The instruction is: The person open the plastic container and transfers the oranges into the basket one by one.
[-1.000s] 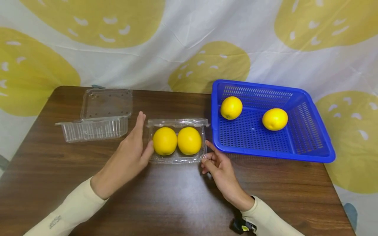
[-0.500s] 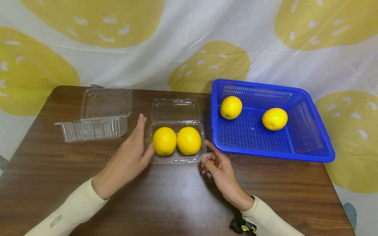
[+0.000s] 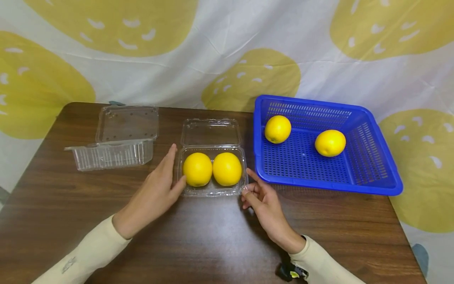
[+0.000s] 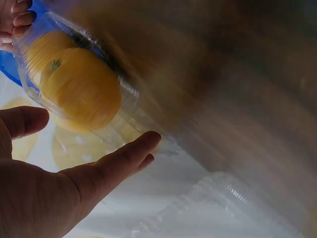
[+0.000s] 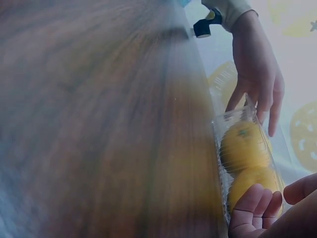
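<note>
Left hand (image 3: 152, 193) wasn't gripping: fingers straight, thumb apart from them, at the left side of the clear box (image 3: 213, 193). Right hand (image 3: 264, 207) had fingers bent at the box's near right corner; couldn't tell if it pinched the rim. Two yellow fruits (image 3: 197, 169) sat side by side inside, lid (image 3: 211, 133) folded back behind. Blue basket (image 3: 326, 188), right of the box, held two more fruits (image 3: 330, 143). Second container (image 3: 117, 156) stood left of it on the table (image 3: 213, 236).
</note>
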{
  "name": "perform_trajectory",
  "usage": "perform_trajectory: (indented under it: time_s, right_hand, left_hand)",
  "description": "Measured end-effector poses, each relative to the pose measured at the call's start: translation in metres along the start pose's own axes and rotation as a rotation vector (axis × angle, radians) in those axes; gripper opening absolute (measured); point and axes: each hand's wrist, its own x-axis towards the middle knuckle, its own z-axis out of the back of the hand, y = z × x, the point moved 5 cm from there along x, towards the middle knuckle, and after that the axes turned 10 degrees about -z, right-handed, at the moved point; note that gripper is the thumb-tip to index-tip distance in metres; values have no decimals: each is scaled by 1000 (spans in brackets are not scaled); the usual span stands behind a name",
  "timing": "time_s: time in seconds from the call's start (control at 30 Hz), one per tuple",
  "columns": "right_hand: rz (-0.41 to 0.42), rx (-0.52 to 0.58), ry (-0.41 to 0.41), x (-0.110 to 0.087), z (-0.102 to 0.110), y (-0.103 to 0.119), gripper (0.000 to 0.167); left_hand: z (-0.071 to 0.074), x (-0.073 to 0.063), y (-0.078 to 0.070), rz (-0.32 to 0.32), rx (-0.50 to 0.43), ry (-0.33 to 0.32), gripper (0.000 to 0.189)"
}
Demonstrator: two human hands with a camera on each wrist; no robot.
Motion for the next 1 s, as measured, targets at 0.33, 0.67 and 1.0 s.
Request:
perform_trajectory:
  time_s: [0.33,0.67,1.0]
  right_hand:
    - [3,-1,2,0,0,0,62]
    - [11,-2,3,0,1,0,62]
    - [10,-1,8,0,1,0,62]
  left_hand:
    - [-4,-2,7,90,-99,16,94]
    - [-15,-5,8,163,-339,62,104]
    - [-16,-5,4,170,-353,53,108]
